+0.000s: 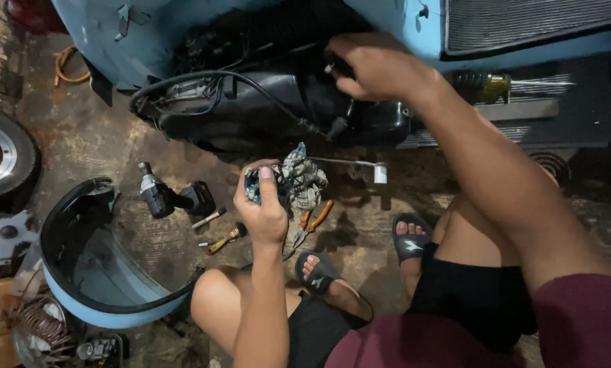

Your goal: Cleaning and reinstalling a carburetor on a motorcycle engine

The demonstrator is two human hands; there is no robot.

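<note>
I keep my left hand (264,204) closed around a small blue part (253,184) and a dirty rag (302,180) just below the black engine housing (264,109), presumably parked, while my right hand (373,68) fingers pinch a small fitting (330,68) on its top.

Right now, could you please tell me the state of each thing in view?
left hand: shut on a small blue part.
right hand: pinching something small at the black engine casing.
rag: crumpled beside the left hand.
cordless driver: lying on the floor.
blue side panel: detached, hollow side up.
</note>
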